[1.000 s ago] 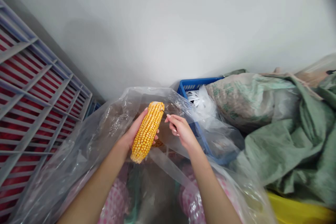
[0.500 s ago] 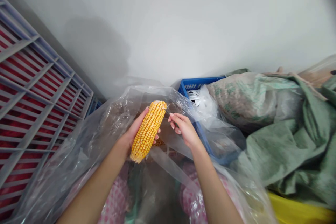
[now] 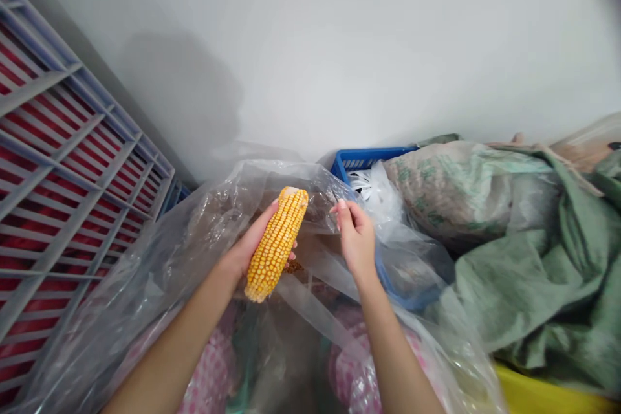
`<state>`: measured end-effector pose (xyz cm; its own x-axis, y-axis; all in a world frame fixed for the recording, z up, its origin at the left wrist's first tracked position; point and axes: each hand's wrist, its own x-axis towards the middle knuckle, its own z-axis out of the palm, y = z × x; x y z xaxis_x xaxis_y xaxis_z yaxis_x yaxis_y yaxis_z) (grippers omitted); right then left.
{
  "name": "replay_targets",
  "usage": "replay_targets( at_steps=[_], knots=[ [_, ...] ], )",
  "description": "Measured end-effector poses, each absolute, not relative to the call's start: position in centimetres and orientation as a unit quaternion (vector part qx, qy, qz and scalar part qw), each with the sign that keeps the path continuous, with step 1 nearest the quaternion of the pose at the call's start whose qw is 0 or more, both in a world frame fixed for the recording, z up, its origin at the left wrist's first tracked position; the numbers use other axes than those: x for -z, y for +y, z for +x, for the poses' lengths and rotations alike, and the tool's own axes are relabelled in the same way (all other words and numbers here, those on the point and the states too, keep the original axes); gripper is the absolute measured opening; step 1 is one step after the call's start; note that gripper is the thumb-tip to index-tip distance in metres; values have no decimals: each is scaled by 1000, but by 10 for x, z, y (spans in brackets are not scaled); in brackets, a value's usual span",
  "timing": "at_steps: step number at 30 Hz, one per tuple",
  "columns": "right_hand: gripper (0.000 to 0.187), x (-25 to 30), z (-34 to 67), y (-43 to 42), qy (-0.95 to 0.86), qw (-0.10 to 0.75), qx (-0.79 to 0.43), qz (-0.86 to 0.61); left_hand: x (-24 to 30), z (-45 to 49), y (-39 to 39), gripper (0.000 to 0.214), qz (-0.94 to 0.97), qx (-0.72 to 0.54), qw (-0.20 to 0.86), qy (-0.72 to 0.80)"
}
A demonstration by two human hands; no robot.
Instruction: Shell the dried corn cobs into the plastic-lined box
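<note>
A yellow ear of corn (image 3: pixel 276 246) is tilted in my left hand (image 3: pixel 258 228), whose fingers wrap round it from behind. Its rows of kernels look mostly whole, with a pale patch at the top end. My right hand (image 3: pixel 356 233) is closed to the right of the corn, apart from it. From its fingertips sticks a thin dark pointed tool (image 3: pixel 334 196); the rest of the tool is hidden in the hand. Below both hands opens a large clear plastic bag (image 3: pixel 194 233), with some loose corn kernels (image 3: pixel 294 266) down inside it.
On the left stands a grey-purple slatted crate (image 3: pixel 72 162) with red behind its slats. To the right, a blue basket (image 3: pixel 361 155) holds white plastic and a filled bag (image 3: pixel 446 187). Green cloth (image 3: pixel 528 278) lies over a yellow container (image 3: pixel 543 391). A white wall (image 3: pixel 339 45) rises ahead.
My right hand has moved right, away from the top of the corn, and turned so the tool's point shows. The left hand keeps hold of the corn, turned slightly.
</note>
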<state>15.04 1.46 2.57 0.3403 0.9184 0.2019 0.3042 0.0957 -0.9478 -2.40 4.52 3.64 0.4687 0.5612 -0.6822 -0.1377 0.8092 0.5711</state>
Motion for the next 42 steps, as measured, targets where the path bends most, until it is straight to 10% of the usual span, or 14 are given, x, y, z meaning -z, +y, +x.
replay_targets(
  at_steps=[8,19,42],
  knots=[
    [33,-14,142,13,-674,331,-111,-651,-36,-21,45,55,233,-209,816,485],
    [35,-17,149,17,-530,427,-235,-694,-33,-21,42,52,269,-209,788,512],
    [30,-16,148,17,-610,347,-351,-620,-21,-23,41,48,538,-326,557,543]
  ],
)
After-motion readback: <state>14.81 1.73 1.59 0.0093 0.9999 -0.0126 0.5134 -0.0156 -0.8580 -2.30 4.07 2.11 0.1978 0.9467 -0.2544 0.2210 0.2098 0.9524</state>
